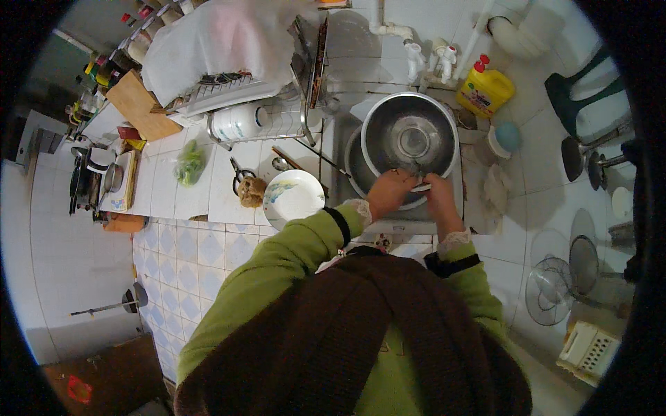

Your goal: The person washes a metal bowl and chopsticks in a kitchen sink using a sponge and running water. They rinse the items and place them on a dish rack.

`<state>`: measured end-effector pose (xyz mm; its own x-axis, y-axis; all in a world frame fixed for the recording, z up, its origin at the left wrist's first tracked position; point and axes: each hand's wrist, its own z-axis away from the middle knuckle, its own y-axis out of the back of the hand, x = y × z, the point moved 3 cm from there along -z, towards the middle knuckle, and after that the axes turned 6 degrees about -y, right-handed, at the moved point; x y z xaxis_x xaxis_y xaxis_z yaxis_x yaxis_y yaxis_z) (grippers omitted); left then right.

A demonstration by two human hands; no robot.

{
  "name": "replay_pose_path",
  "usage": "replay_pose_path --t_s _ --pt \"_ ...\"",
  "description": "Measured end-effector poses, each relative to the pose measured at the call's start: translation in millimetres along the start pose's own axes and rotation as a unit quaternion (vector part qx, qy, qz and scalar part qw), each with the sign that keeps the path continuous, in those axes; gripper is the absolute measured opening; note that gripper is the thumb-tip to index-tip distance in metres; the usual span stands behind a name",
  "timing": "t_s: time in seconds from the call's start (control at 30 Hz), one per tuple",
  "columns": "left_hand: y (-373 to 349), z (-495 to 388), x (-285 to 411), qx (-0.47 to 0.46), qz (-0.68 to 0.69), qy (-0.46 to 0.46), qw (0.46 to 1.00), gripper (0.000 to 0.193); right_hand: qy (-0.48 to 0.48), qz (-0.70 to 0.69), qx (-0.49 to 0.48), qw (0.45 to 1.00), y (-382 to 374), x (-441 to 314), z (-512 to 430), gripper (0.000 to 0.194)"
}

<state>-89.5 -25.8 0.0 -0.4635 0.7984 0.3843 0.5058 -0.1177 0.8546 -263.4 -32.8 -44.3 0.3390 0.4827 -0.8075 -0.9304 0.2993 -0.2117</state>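
My left hand and my right hand meet over the sink, at the near rim of a large stainless steel basin. Between my fingers shows a small pale-edged thing. My right hand pinches it; how my left fingers hold is hidden, and I cannot tell what the thing is. Under the upper basin sits a second steel basin, partly covered. Just left of the sink a white plate with a painted pattern lies on the tiled counter.
Kitchen scissors, a brown scrubber, a spoon and bagged greens lie leftward. A cloth-draped dish rack stands behind. A yellow detergent jug stands at back right. Utensils hang along the right wall.
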Motion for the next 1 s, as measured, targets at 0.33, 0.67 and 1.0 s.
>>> replay_pose_path --t_s 0.33,0.67,1.0 --pt "8 -5 -13 -0.153 0.018 0.003 0.988 0.039 0.032 0.149 0.069 0.986 28 4 -14 0.028" --pt "18 -43 -62 0.145 0.022 0.194 0.970 0.048 0.053 0.252 -0.090 0.962 -23 40 13 0.031" --pt "-6 -19 -72 0.016 0.124 0.157 0.980 0.059 0.046 0.380 -0.130 0.915 8 13 25 0.031"
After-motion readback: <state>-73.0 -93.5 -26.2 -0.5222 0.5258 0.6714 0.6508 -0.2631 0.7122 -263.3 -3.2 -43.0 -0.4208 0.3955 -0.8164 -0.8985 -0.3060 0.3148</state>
